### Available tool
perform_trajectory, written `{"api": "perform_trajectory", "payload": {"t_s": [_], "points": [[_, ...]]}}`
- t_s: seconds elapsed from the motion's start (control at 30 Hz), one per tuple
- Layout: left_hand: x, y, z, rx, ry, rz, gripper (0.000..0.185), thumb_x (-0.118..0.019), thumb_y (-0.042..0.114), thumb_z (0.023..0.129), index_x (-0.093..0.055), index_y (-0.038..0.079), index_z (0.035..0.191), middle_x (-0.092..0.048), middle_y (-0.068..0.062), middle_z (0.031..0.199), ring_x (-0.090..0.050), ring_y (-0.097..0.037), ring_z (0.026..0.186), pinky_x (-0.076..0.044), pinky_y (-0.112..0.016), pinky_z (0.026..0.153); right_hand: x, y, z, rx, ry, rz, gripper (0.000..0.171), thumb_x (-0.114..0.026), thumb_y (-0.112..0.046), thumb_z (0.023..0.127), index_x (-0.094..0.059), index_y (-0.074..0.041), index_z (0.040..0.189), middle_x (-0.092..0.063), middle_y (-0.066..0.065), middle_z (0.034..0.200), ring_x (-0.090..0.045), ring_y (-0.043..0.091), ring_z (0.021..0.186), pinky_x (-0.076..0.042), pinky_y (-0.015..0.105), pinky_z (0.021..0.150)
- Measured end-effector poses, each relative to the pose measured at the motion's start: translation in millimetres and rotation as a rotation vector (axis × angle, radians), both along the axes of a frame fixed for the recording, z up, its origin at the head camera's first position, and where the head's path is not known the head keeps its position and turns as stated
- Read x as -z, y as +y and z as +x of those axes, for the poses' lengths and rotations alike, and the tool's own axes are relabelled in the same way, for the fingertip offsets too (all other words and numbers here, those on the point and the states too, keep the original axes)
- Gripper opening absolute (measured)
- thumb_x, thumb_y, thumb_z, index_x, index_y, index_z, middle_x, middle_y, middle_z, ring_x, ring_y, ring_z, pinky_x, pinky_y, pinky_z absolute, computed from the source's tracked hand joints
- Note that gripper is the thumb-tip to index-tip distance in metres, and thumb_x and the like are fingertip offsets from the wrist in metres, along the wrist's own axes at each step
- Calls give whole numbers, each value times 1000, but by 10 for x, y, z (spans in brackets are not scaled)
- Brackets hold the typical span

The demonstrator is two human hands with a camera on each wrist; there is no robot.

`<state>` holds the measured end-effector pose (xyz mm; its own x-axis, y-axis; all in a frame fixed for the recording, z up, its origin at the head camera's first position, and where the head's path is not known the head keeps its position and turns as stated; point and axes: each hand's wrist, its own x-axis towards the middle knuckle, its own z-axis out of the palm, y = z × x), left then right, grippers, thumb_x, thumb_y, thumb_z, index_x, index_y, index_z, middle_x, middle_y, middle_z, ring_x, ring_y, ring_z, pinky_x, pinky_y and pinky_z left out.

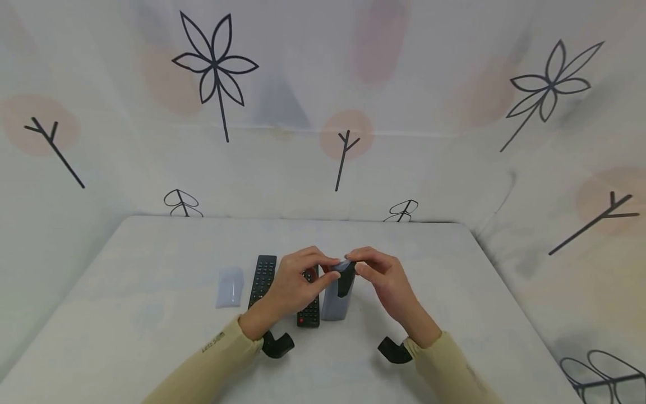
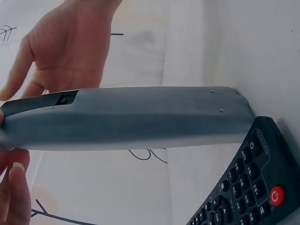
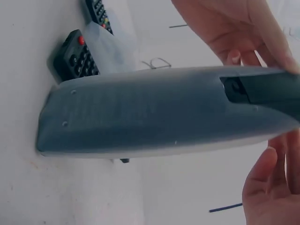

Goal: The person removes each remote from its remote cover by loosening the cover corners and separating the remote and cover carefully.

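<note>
The remote (image 1: 337, 294) wears a matte grey sleeve, a black end poking out at the top through a cut-out. It stands upright near the table's (image 1: 454, 292) middle, bottom end on the surface. The left hand (image 1: 295, 283) and right hand (image 1: 381, 278) both pinch its top end. Two bare black remotes (image 1: 262, 279) lie just left, with a clear sleeve (image 1: 230, 286) beyond.

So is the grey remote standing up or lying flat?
Standing up. The grey remote rests on its bottom end on the table, while the left hand and right hand pinch its top.
</note>
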<state>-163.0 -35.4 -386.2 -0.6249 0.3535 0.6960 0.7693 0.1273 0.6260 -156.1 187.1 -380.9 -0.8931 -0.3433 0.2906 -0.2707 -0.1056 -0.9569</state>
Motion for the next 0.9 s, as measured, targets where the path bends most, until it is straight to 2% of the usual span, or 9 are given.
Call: {"api": "perform_trajectory", "payload": {"t_s": [0.07,0.17,0.27,0.43,0.63,0.87,0.9], "points": [[5,6,4,-13,18,-5,22,-79,7,85,-76,8,107,-67,2,87,-60,-9,78,-52,-24,55,-7,-24,33,33,66,23,18,-64,-1,95,-69,3,112,-64,7,112,-59,22,108,-50,33,92],[20,20,20,-24,16,-5,21,-79,6,84,-75,8,105,-66,2,86,-60,-10,76,-51,-23,54,-13,-58,67,60,99,48,19,-68,0,92,-68,6,110,-64,9,111,-61,24,107,-52,34,92],[31,38,38,-21,-24,8,22,-80,4,83,-75,9,103,-65,1,85,-59,-12,75,-51,-24,54,-6,-74,86,71,88,45,17,-69,1,91,-68,5,107,-65,9,109,-63,24,104,-52,35,91],[37,67,59,-20,-101,32,25,-82,3,80,-73,7,103,-65,-4,87,-59,-23,76,-51,-30,54,21,-81,87,54,70,14,15,-69,2,90,-69,2,105,-67,9,108,-64,25,104,-53,37,90],[77,94,76,14,-161,89,19,-77,5,85,-71,8,104,-61,-1,89,-57,-23,78,-50,-27,57,52,-95,79,57,66,3,12,-68,1,91,-68,2,104,-67,7,103,-63,24,100,-54,35,87],[-245,130,281,6,-192,98,14,-70,-6,87,-66,-4,101,-58,-13,89,-53,-24,80,-49,-28,60,81,-109,73,101,83,19,15,-66,-1,94,-66,5,107,-66,6,101,-63,23,97,-53,33,86],[-252,134,283,5,-196,94,14,-70,-6,87,-65,-4,101,-58,-13,90,-53,-24,80,-49,-28,61,80,-107,74,105,84,20,15,-66,-1,94,-66,5,107,-66,6,101,-63,23,97,-53,33,86]]}}
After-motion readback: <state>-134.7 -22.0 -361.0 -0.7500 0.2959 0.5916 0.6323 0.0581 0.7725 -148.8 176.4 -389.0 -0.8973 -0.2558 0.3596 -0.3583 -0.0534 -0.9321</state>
